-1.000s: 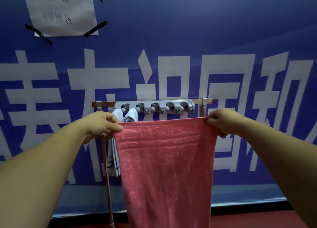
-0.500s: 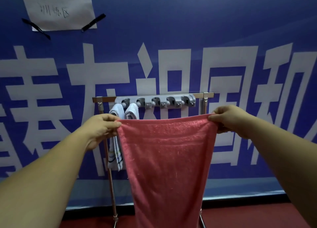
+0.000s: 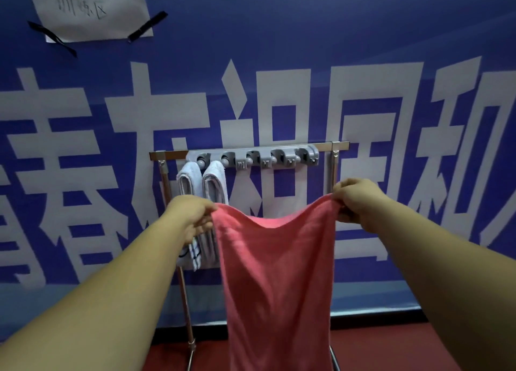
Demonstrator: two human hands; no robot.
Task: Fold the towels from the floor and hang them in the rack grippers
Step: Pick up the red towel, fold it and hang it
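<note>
Before the blue banner (image 3: 279,35), left grip (image 3: 192,217) and right grip (image 3: 360,203) each pinch a pink towel (image 3: 276,273) corner; matching corners squarely should make the fold neat.

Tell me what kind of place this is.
Probably a staged indoor work area, not a home: a huge blue printed banner forms the backdrop, a handwritten paper sign is taped to it, and a freestanding gripper rack stands on red floor.
</note>
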